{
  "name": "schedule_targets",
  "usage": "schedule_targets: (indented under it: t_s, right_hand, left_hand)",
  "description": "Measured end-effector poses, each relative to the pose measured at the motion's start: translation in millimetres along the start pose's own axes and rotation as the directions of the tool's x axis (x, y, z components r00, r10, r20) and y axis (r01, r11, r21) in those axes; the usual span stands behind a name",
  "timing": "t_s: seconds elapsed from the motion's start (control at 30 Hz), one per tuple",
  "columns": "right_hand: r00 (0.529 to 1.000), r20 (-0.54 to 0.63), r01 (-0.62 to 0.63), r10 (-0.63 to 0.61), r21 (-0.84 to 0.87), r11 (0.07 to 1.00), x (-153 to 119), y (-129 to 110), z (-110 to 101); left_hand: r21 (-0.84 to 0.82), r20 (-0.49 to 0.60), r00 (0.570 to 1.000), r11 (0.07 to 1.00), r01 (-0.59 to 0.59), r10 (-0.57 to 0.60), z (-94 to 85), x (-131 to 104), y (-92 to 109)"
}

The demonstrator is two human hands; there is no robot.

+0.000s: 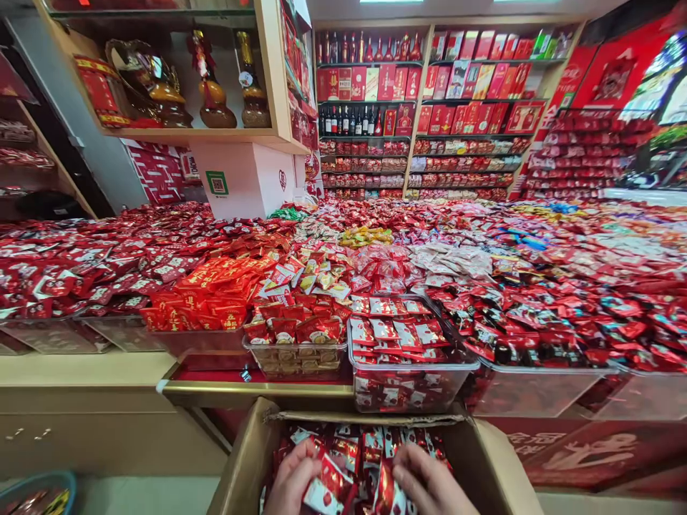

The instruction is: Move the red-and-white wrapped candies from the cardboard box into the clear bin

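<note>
My left hand [293, 481] reaches into an open cardboard box [502, 468] and grips a red-and-white candy packet [327, 486] by its edge. Beside it in the box, my right hand [429, 481] has its fingers closed on another red-and-white candy packet [384, 492]. More loose packets [373, 443] of the same look lie under and behind both hands. Just beyond the box's far flap stands a clear plastic bin [416, 390], where packets of similar red and white are stacked in rows.
Left of that bin stands another clear bin [295, 357] of red-and-gold packets. Heaps of wrapped sweets [215, 279] spread across the display. A brass-coloured counter edge [257, 388] runs behind the box. At lower left sits a blue basin [67, 490]. Shelves [418, 79] of bottles and boxes line the back.
</note>
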State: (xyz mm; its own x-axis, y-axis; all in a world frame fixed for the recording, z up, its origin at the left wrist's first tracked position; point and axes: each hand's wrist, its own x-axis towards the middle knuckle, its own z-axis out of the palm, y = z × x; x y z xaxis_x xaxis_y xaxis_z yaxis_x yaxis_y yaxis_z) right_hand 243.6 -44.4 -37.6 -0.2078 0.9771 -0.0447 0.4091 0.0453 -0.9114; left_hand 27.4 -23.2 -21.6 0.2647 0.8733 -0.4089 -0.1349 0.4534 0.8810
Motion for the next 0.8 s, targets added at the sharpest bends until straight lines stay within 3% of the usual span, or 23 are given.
schedule_targets:
  t_s: [0.07,0.17,0.23,0.3,0.43,0.57,0.67,0.8]
  right_hand:
    - [0.996,-0.088,-0.012,0.028,0.177,0.984,0,-10,-7]
    - [0.985,-0.150,-0.026,0.083,0.345,0.938,1,-28,-16]
    - [0.980,-0.184,-0.001,0.070,0.353,0.936,2,-37,-19]
    - [0.973,-0.227,0.044,0.027,0.300,0.953,3,-43,-20]
    - [0.962,-0.268,0.099,-0.040,0.208,0.973,4,-47,-17]
    - [0.958,-0.284,0.068,0.044,0.372,0.926,5,-45,-13]
    - [0.966,-0.228,0.013,0.120,0.508,0.861,6,-43,-12]
    - [0.995,-0.096,0.024,0.023,0.459,0.888,5,-42,-15]
  left_hand:
    - [-0.326,0.011,0.997,0.943,0.071,-0.071,13.3,-5,0]
    - [-0.501,0.236,0.964,0.835,0.226,-0.120,31.4,-10,8]
    - [-0.467,0.345,0.932,0.841,0.273,-0.110,42.3,-13,14]
    - [-0.386,0.384,0.918,0.887,0.254,-0.096,52.4,-15,17]
    - [-0.236,0.338,0.938,0.957,0.168,-0.081,69.0,-16,17]
    - [-0.203,0.276,0.957,0.968,0.148,-0.088,76.3,-12,15]
    - [-0.146,0.242,0.964,0.979,0.145,-0.106,74.8,-11,14]
    - [0.106,0.302,0.951,0.993,0.041,-0.072,70.5,-15,17]
